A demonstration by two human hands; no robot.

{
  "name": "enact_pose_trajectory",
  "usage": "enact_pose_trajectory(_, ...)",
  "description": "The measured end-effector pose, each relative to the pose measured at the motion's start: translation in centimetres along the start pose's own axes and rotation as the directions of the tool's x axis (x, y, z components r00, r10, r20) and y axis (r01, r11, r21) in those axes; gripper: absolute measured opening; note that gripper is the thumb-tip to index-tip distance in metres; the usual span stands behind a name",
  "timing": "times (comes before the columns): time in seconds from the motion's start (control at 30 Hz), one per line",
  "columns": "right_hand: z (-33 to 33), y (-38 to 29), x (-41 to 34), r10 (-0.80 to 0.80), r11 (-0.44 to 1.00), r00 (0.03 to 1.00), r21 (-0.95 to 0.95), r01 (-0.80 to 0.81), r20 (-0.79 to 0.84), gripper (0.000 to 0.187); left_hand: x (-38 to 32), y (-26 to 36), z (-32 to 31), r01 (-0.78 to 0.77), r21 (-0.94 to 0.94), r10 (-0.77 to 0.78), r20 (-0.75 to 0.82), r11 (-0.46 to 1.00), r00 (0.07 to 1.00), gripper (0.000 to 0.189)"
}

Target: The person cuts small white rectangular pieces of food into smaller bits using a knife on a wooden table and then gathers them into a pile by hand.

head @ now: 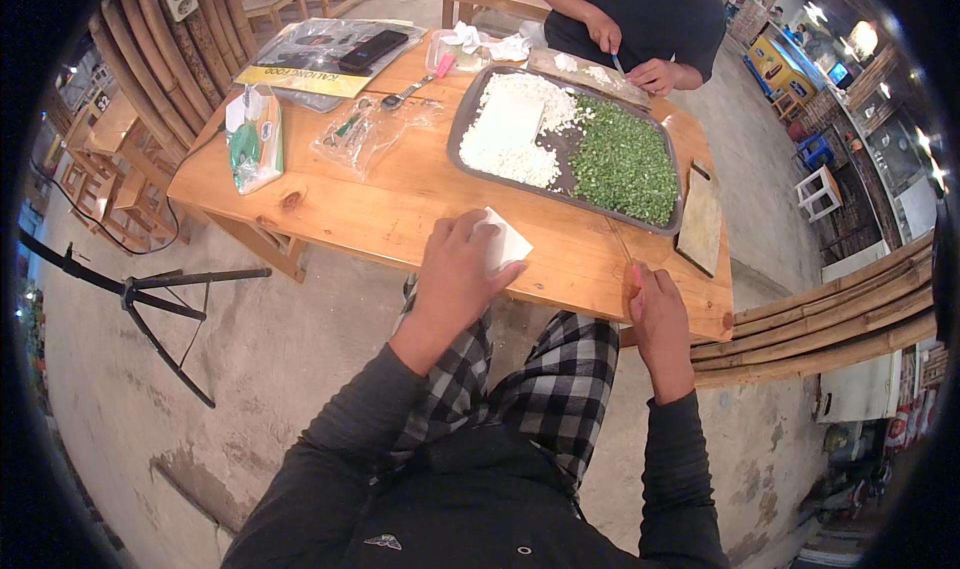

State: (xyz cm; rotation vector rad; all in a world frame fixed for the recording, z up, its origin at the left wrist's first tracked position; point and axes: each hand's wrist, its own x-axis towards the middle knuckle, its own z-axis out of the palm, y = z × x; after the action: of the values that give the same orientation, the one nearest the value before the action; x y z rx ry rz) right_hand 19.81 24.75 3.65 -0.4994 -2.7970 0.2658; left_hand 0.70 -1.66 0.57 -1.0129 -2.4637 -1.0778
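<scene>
My left hand [463, 257] grips a flat white square piece [508, 245] near the table's front edge. It looks like folded tissue or paper, though its material is hard to settle. My right hand [661, 306] is closed around the pink handle of a knife [622, 243]. The thin blade points away from me towards the near rim of a dark tray [510, 179]. Chopped green leaves or stalks [626, 160] fill the tray's right side. Finely chopped white pieces [506, 152] cover its left side, with a white rectangular slab or sheet [517, 118] on them.
Across the wooden table [360, 216], another person's hands [630, 58] work with a knife at a cutting board [585, 77]. A second board [701, 220] lies right of the tray. Leftward are a tissue pack [255, 139], plastic bag [367, 133], wristwatch [394, 101] and phone [373, 49].
</scene>
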Motion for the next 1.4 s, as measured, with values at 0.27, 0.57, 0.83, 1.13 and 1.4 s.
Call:
enact_pose_trajectory(0.27,-1.1,-3.1,-0.4,0.015,0.995,1.000,0.098,-0.017,0.022,0.029,-2.2,1.1,0.5,-0.084,-0.108,0.076,-0.068,0.991,0.995,0.050)
enact_pose_trajectory(0.57,0.1,-5.9,1.1,0.154,0.932,0.986,0.324,-0.164,0.055,0.024,-3.0,-1.4,-0.9,-0.314,-0.051,0.314,0.000,0.948,0.949,0.036)
enact_pose_trajectory(0.83,0.6,-5.3,1.8,0.051,0.928,0.998,0.367,-0.061,0.035,0.025,-3.7,-4.6,-3.7,-0.277,-0.213,0.290,0.031,0.937,0.956,0.039)
enact_pose_trajectory(1.13,3.2,-8.3,3.9,-0.227,0.966,0.972,0.116,0.233,-0.061,0.019,-2.3,-1.6,-4.3,-0.260,-0.177,0.278,0.089,0.949,0.956,0.038)
enact_pose_trajectory(1.4,3.9,-9.0,6.5,-0.351,0.936,0.936,0.043,0.351,-0.006,0.014,0.4,-1.9,-2.1,-0.253,-0.133,0.274,0.180,0.958,0.945,0.035)
